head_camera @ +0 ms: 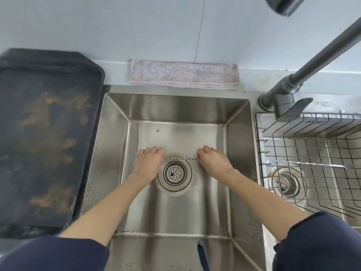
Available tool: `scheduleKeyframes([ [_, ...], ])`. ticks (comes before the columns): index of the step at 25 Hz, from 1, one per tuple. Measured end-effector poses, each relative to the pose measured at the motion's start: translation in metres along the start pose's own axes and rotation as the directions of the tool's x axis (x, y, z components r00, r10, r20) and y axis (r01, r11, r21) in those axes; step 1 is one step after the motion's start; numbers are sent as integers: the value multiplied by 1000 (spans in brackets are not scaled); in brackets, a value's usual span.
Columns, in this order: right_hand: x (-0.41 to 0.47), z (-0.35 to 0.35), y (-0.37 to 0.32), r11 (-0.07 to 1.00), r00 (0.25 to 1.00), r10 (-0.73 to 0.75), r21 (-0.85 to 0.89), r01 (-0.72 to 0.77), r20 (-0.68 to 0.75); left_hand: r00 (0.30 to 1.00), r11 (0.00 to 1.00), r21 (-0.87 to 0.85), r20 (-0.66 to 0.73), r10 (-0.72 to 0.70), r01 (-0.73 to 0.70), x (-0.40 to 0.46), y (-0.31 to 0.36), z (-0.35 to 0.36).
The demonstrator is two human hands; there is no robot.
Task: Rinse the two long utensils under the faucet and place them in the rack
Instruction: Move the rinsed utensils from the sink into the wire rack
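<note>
Both my hands are down in the steel sink, holding one thin twisted metal utensil level just behind the drain. My left hand is closed on its left end, and my right hand is closed on its right end. A second long twisted utensil lies across the wire rack in the right basin. The grey faucet stands at the back right, its spout raised up out of view at the top. No water is seen running.
A dark, stained tray fills the counter to the left. A folded pale cloth lies behind the sink against the wall. A second drain shows under the rack. The faucet lever juts over the rack's back edge.
</note>
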State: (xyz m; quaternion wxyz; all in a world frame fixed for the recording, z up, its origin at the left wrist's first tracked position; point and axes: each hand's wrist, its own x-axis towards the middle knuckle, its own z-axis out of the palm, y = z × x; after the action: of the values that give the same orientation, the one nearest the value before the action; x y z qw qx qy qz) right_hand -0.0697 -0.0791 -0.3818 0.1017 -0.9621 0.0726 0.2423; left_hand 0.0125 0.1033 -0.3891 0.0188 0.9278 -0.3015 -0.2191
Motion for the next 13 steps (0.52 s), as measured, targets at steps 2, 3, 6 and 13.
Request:
scheduleKeyframes([
  [2,-11,-12,0,1000,998,-26,3,26,-54,999,1000,-17,-50,8,-8,-8,3,-16],
  [3,-16,-17,0,999,995,-37,4,37,-88,997,1000,-27,-82,10,-12,-14,5,-23],
  [6,-34,-35,0,999,981,-30,30,37,-194,986,999,-46,-165,17,-25,-32,11,-45],
  [13,-85,-67,8,1000,895,-23,0,26,-445,953,994,-38,-288,90,-106,-69,42,-84],
])
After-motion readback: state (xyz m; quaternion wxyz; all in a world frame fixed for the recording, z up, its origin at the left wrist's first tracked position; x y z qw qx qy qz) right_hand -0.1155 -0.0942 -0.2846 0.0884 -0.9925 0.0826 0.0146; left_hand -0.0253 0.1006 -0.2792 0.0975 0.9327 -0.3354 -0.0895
